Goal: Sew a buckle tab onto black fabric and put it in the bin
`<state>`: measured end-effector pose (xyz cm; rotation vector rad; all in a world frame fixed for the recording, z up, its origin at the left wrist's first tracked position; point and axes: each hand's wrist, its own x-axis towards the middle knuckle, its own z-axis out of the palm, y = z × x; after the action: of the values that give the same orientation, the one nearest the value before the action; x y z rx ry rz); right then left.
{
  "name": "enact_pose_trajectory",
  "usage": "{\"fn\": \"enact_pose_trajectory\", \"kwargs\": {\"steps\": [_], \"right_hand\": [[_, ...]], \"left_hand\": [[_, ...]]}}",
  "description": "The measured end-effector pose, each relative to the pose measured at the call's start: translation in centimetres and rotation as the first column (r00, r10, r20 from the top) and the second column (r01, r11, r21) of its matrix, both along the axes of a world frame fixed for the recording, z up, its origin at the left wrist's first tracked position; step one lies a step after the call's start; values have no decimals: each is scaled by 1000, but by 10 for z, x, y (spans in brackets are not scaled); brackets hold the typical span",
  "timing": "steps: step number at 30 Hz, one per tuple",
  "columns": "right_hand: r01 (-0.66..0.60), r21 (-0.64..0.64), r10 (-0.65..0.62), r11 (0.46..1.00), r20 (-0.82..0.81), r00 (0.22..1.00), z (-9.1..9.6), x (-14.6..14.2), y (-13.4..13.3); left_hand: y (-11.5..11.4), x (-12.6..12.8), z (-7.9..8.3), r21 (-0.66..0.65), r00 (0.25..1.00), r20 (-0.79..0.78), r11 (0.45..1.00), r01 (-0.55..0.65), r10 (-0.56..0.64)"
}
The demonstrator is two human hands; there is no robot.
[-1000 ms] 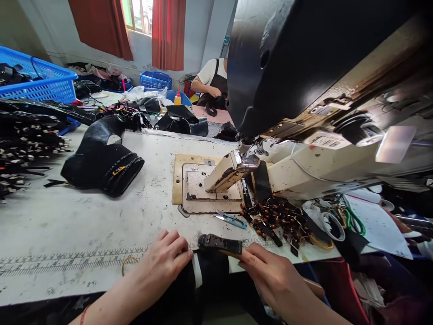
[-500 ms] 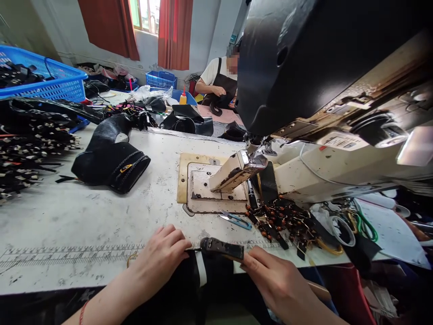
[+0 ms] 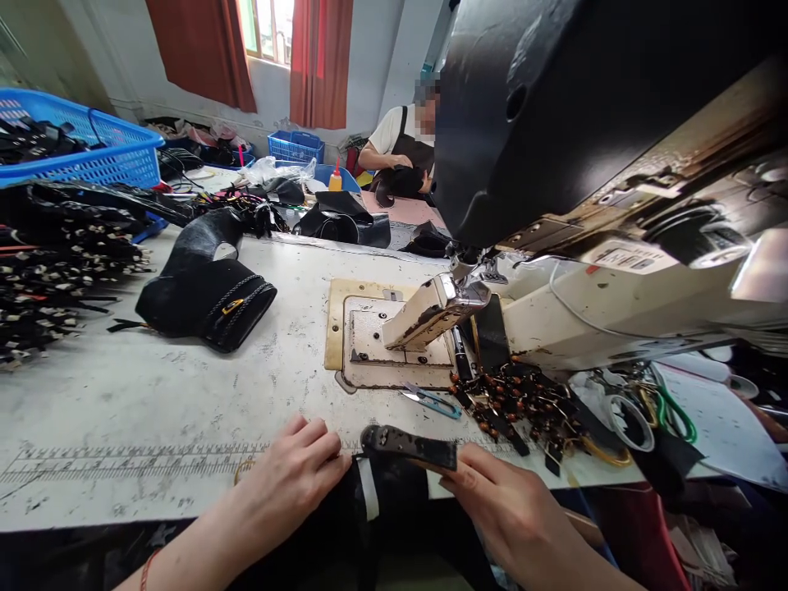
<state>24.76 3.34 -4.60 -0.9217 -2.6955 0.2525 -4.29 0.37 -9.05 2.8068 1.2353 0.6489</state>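
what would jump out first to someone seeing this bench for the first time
The huge black sewing machine head fills the upper right, looming over its metal plate. At the near edge, the left hand and right hand hold a dark strap piece over black material. To the left lie a black bag part and a blue basket.

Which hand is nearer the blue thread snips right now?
Right. The right hand sits just below and right of the blue thread snips; the left hand lies farther off, lower left.
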Motion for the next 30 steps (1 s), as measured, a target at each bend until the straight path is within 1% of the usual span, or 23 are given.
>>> {"fn": "enact_pose_trajectory", "kwargs": {"steps": [4, 6, 9, 11, 13, 15, 20, 22, 24, 27, 30], "right_hand": [[-6, -16, 6, 1000, -2, 1000, 0, -6, -1], [-8, -4, 8, 1000, -16, 1000, -1, -7, -2], [-21, 16, 21, 1000, -13, 1000, -3, -8, -4], [-24, 26, 23, 999, 30, 999, -4, -10, -4], [-24, 39, 22, 999, 46, 999, -4, -11, -4], [-20, 49, 18, 999, 46, 999, -5, -11, -4], [-9, 37, 7, 999, 56, 998, -6, -9, -4], [-14, 48, 11, 999, 65, 998, -7, -8, -3], [-20, 63, 16, 998, 72, 997, -7, -8, -2], [-23, 70, 18, 997, 68, 998, -6, -9, -2], [-16, 65, 13, 998, 38, 999, -2, -11, -3]], "left_hand": [[0, 0, -3, -17, 1000, -10, 1000, -4, 3], [0, -1, -5, -40, 1000, -2, 999, -16, 16], [1, -2, -9, -88, 997, 36, 994, -69, 72], [2, -4, -11, -117, 992, 79, 989, -89, 99], [2, -6, -12, -139, 991, 106, 988, -61, 76], [3, -9, -12, -158, 995, 95, 987, -13, 28], [2, -13, -4, -179, 999, -26, 983, 24, -29], [2, -13, 0, -155, 995, -78, 987, 47, -60], [1, -11, 4, -91, 989, -126, 994, 67, -78], [-1, -8, 5, 30, 984, -171, 998, 60, -54], [-2, -6, 3, 96, 985, -172, 994, 47, -30]]}}
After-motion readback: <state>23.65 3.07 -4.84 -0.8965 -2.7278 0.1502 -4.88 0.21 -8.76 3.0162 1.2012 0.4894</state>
